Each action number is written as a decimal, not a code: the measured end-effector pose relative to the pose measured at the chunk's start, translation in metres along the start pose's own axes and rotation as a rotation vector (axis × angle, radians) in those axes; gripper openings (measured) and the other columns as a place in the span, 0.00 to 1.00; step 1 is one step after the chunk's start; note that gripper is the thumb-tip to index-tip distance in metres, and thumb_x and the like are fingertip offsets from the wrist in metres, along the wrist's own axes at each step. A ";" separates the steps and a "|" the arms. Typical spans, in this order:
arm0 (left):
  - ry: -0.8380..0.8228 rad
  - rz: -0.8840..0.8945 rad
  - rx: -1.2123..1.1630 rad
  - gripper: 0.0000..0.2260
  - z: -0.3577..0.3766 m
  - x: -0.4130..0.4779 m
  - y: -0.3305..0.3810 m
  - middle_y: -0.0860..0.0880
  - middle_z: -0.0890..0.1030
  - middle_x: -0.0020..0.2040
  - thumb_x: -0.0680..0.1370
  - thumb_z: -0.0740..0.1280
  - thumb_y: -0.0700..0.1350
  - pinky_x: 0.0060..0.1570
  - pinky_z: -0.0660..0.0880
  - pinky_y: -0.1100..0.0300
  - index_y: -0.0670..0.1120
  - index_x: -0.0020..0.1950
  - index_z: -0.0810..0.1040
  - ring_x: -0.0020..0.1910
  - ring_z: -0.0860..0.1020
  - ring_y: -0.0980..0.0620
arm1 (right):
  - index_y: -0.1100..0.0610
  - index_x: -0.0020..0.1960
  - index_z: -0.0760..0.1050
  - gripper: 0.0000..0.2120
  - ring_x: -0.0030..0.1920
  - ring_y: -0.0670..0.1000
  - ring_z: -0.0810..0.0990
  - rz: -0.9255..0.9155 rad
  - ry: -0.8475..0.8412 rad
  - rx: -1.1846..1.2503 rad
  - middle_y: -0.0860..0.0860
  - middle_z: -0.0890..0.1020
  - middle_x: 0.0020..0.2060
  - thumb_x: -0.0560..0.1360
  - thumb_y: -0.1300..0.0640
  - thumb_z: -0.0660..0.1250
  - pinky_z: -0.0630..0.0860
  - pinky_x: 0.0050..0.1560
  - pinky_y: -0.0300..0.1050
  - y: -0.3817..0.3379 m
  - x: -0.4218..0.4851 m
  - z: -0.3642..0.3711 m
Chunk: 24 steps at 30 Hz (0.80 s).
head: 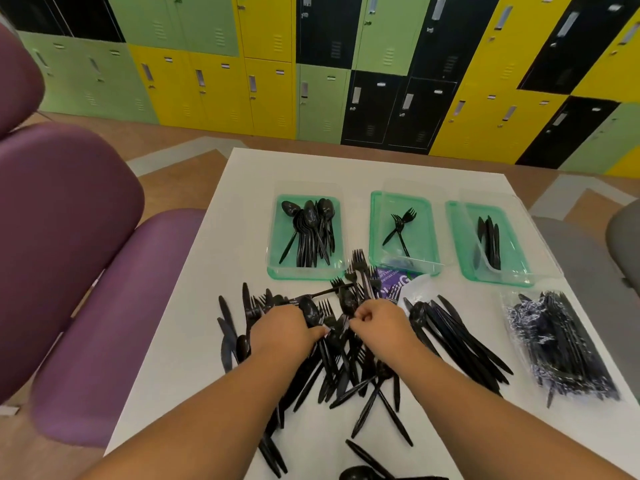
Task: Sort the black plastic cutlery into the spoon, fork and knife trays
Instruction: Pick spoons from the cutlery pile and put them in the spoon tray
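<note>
Purple upholstered chairs [65,258] stand at the left of a white table [194,358], with a wall of green, yellow and black lockers [311,64] across the far side of the room. On the table's far half sit three green plastic trays in a row. The left spoon tray [277,244] holds a bundle of black spoons [313,230], bowls pointing away. The middle fork tray [424,237] holds two crossed forks [401,228]. The right knife tray [460,237] holds a few knives [489,242] lying side by side.

Nearer, a loose pile of mixed black plastic cutlery [346,372] spreads across the table's middle. The person's left hand [284,329] rests palm down on the pile, its fingers curled around the handle of a spoon [309,310] whose bowl sticks out beyond the knuckles. Just to its right, the right hand [375,322] is closed with thumb and fingertips pinched together over the pile beside another spoon bowl [347,301]; which piece it grips cannot be told.

A purple printed wrapper [393,282] lies between the pile and the fork tray. A row of knives [460,344] lies to the right of the hands, and at the table's right edge sits a clear bag of packed cutlery [557,344].
</note>
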State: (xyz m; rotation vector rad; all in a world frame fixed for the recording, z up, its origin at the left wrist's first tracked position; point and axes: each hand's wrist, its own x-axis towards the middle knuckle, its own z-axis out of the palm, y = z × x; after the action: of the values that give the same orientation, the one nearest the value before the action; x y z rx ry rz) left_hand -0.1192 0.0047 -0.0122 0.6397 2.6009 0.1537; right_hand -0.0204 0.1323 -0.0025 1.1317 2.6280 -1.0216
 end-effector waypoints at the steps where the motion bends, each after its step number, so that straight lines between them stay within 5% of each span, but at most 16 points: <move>1: 0.002 -0.001 0.005 0.23 -0.001 0.001 0.003 0.50 0.75 0.33 0.70 0.66 0.67 0.38 0.76 0.58 0.47 0.32 0.72 0.36 0.77 0.49 | 0.51 0.37 0.73 0.08 0.29 0.44 0.72 0.026 0.007 0.059 0.46 0.74 0.29 0.74 0.58 0.66 0.70 0.33 0.36 0.004 -0.002 -0.004; 5: -0.041 -0.022 -0.078 0.18 -0.003 0.005 0.007 0.49 0.76 0.37 0.73 0.67 0.59 0.41 0.76 0.57 0.46 0.36 0.73 0.40 0.77 0.48 | 0.51 0.42 0.72 0.07 0.31 0.48 0.76 0.173 -0.040 0.310 0.52 0.78 0.35 0.78 0.58 0.63 0.74 0.33 0.40 0.026 -0.014 -0.020; 8: -0.054 -0.054 -0.166 0.16 -0.003 0.004 0.007 0.49 0.75 0.34 0.71 0.69 0.55 0.36 0.73 0.58 0.46 0.33 0.71 0.36 0.76 0.49 | 0.52 0.42 0.72 0.07 0.32 0.45 0.73 0.128 -0.019 0.060 0.48 0.75 0.35 0.78 0.56 0.62 0.68 0.30 0.34 0.046 -0.023 -0.025; 11: -0.048 -0.047 -0.250 0.14 -0.005 0.000 0.005 0.47 0.76 0.31 0.70 0.68 0.52 0.33 0.72 0.60 0.43 0.32 0.74 0.32 0.75 0.50 | 0.54 0.40 0.73 0.05 0.36 0.49 0.73 0.145 0.031 -0.077 0.50 0.76 0.36 0.75 0.58 0.64 0.69 0.38 0.37 0.058 -0.034 -0.021; 14: 0.050 0.031 -0.362 0.10 -0.004 -0.009 -0.001 0.45 0.80 0.38 0.73 0.66 0.49 0.40 0.73 0.58 0.42 0.43 0.79 0.38 0.76 0.48 | 0.53 0.37 0.72 0.09 0.34 0.48 0.74 0.210 0.029 -0.019 0.48 0.76 0.33 0.72 0.56 0.70 0.71 0.39 0.40 0.065 -0.042 -0.013; 19: -0.094 0.229 -0.525 0.06 0.010 -0.031 0.009 0.47 0.82 0.40 0.80 0.61 0.44 0.46 0.78 0.55 0.43 0.50 0.76 0.42 0.81 0.47 | 0.54 0.55 0.72 0.17 0.40 0.49 0.74 0.195 0.101 -0.017 0.49 0.75 0.40 0.71 0.51 0.73 0.67 0.37 0.40 0.069 -0.049 -0.003; 24: -0.157 0.286 -0.466 0.08 0.022 -0.043 0.023 0.47 0.80 0.48 0.80 0.61 0.46 0.41 0.71 0.61 0.44 0.56 0.74 0.42 0.75 0.51 | 0.53 0.51 0.75 0.08 0.40 0.49 0.74 0.157 0.078 0.052 0.44 0.72 0.33 0.74 0.55 0.70 0.67 0.37 0.37 0.076 -0.047 -0.001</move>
State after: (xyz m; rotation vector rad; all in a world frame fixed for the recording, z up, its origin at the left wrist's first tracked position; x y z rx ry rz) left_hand -0.0657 0.0049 -0.0100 0.8032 2.1977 0.7423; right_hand 0.0650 0.1419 -0.0274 1.3916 2.5348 -1.0399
